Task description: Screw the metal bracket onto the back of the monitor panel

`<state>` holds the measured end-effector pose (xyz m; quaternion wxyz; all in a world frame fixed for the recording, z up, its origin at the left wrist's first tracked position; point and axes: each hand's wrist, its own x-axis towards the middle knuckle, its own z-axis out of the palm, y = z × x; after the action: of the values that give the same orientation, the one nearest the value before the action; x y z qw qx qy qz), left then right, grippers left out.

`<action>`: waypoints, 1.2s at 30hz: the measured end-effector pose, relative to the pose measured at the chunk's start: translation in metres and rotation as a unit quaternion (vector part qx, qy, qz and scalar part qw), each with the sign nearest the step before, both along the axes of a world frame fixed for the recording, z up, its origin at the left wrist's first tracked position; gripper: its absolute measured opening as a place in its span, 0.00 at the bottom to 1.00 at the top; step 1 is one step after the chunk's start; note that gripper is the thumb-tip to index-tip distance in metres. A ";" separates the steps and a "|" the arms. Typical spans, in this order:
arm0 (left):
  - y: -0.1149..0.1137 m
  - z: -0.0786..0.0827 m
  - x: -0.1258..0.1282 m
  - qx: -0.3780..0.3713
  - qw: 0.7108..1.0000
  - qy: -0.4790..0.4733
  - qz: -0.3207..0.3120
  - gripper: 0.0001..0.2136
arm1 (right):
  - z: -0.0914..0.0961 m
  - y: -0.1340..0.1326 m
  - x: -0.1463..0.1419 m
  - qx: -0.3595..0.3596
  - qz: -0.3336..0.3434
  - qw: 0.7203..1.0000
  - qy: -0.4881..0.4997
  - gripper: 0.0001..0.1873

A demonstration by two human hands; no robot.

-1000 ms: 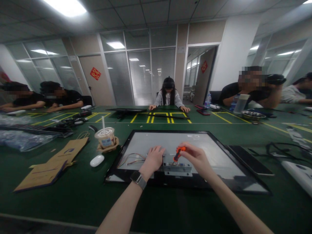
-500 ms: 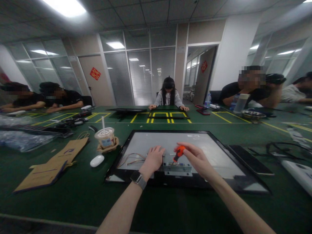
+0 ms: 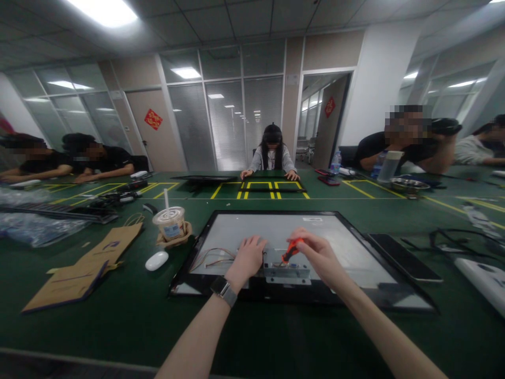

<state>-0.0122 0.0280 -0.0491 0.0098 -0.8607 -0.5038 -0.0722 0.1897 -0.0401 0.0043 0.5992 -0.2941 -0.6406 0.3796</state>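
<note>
On the green tabletop [image 3: 118, 316], nearest the wearer, a black-framed display panel [image 3: 347, 247] is lying grey side up, and both hands are working at its near edge. The left hand [image 3: 248, 255] is resting flat and open on the panel, gripping nothing, just left of a metal bracket [image 3: 287, 272]. The right hand [image 3: 319, 255] is pinching an orange-handled screwdriver [image 3: 291, 249], tip pointing down onto that bracket. This is looking like screw work; the next move is calling for a seated tip and a steadied panel. Coloured wires [image 3: 213, 256] are trailing left, and beyond them a lidded drink cup [image 3: 170, 222] is standing.
</note>
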 end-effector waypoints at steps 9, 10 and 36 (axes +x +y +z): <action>0.002 0.000 0.000 0.000 1.000 0.013 -0.009 0.23 | 0.000 0.000 0.001 -0.012 -0.015 1.000 -0.010 0.14; 0.003 -0.001 0.000 -0.002 1.000 0.015 -0.008 0.23 | 0.000 0.000 0.001 -0.008 -0.017 1.000 -0.010 0.13; 0.001 0.000 0.001 -0.004 1.000 0.009 -0.001 0.24 | -0.001 0.000 -0.001 0.025 -0.013 1.000 -0.002 0.10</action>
<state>-0.0115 0.0291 -0.0489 0.0114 -0.8618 -0.5032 -0.0622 0.1891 -0.0397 0.0033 0.6100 -0.2885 -0.6469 0.3552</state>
